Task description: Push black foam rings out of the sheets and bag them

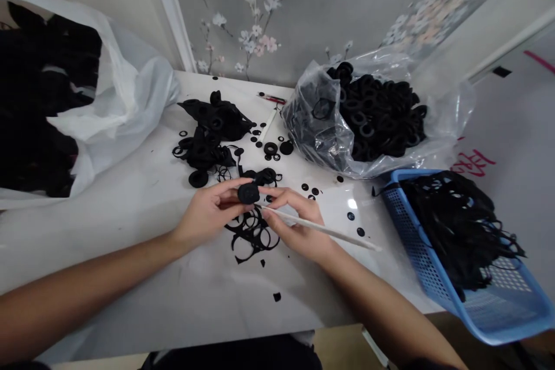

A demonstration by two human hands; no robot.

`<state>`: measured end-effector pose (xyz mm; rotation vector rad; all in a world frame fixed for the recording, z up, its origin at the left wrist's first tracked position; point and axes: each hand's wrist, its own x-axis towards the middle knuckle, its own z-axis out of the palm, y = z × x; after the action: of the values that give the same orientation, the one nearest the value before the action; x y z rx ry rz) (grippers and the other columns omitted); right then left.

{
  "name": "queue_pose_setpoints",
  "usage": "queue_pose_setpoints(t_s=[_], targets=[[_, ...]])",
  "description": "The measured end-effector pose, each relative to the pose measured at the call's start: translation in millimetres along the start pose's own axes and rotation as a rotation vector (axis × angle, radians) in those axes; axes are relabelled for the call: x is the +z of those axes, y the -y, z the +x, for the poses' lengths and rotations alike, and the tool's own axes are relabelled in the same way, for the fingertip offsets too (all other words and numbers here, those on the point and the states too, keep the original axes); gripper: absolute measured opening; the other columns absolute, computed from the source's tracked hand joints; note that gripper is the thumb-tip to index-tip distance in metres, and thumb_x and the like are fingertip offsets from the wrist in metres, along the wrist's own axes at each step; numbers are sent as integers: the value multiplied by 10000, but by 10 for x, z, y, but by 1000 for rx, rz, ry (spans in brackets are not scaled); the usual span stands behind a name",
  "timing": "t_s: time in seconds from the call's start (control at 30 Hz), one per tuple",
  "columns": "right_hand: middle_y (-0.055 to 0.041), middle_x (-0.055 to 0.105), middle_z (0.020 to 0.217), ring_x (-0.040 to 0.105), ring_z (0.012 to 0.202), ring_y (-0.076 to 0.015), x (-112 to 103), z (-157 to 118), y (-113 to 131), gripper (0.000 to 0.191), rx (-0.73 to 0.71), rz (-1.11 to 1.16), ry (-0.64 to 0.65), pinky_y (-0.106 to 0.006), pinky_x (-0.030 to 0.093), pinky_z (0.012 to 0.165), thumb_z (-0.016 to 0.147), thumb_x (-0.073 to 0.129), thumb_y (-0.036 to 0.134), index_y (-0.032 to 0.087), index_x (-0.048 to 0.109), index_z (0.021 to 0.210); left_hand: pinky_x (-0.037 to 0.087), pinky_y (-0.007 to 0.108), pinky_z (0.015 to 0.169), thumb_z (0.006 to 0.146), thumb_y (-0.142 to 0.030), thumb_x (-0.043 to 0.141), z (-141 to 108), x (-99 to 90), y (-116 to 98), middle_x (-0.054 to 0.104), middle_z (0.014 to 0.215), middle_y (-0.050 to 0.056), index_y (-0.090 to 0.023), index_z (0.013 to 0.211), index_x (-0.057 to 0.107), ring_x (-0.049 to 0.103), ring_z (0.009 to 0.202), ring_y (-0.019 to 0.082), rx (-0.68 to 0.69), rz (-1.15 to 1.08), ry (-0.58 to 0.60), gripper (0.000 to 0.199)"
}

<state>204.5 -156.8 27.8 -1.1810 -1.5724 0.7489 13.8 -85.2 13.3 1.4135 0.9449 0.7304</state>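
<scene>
Black rubbery disc [248,192] pinched in my left hand [208,214] above the tabletop [130,231], fingers hiding its lower edge. Right hand [297,225] just beside it, clenched on a white rod [342,237]. Black ring scraps [254,237] lie below; far right, a clear plastic bag [314,133] of black rings; right, a blue plastic basket [416,254] of tangled black strips.
</scene>
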Motion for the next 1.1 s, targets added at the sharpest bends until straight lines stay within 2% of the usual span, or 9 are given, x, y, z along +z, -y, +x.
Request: queue_pose_setpoints(t_s=[0.13,0.23,0.4,0.57,0.67,0.83,0.97,1.1], targets=[[-94,720,1142,700,1018,-209,37,-11,-16,43,-4,40,2,-384,571,882,851,644,187,217,631,825,633,286,740,729,-209,693,-45,35,-11,766,895,25,-185,1096,691,739,746,181,90,126,-66,368],[-80,729,1121,710,992,-204,45,-16,-26,30,36,54,-24,-390,583,874,847,656,197,226,655,841,629,255,688,744,-232,676,-46,42,8,756,954,31,-191,1066,711,728,756,171,193,255,-94,326],[-78,735,1108,715,982,-208,56,-26,-34,26,39,55,-38,-389,593,858,842,669,203,225,681,837,627,230,695,772,-212,643,-59,34,35,741,1045,29,-216,1069,710,721,804,153,327,359,-101,304],[-58,744,1076,712,983,-205,55,-16,-23,37,18,9,-41,-402,590,870,847,664,211,237,684,831,630,238,713,797,-207,617,-72,31,48,734,1085,26,-236,1090,699,721,846,152,384,438,-103,305],[-72,738,1080,709,970,-202,33,-3,-13,49,-65,-86,-28,-398,593,850,857,647,198,232,681,850,626,244,741,818,-194,609,-59,21,54,715,1142,38,-233,1116,684,712,927,163,472,493,-91,310],[-113,702,1181,665,1095,-237,-12,-6,-54,88,-348,-372,15,-424,575,898,863,615,149,215,661,901,606,314,824,791,-250,706,-18,-3,40,699,1174,81,-210,1072,683,686,1006,214,668,619,-86,285],[-79,733,1122,641,1150,-258,-13,-35,-88,123,-442,-535,144,-420,574,851,903,551,134,218,636,934,574,378,908,775,-327,721,-26,-9,7,671,1203,109,-194,1002,674,676,1024,241,664,713,-102,267],[-86,701,1197,622,1170,-259,5,-51,-77,134,-459,-617,150,-403,555,846,923,515,128,208,619,950,575,365,899,804,-327,680,-50,-9,-8,657,1214,118,-192,1030,647,671,1039,236,676,762,-96,266]])
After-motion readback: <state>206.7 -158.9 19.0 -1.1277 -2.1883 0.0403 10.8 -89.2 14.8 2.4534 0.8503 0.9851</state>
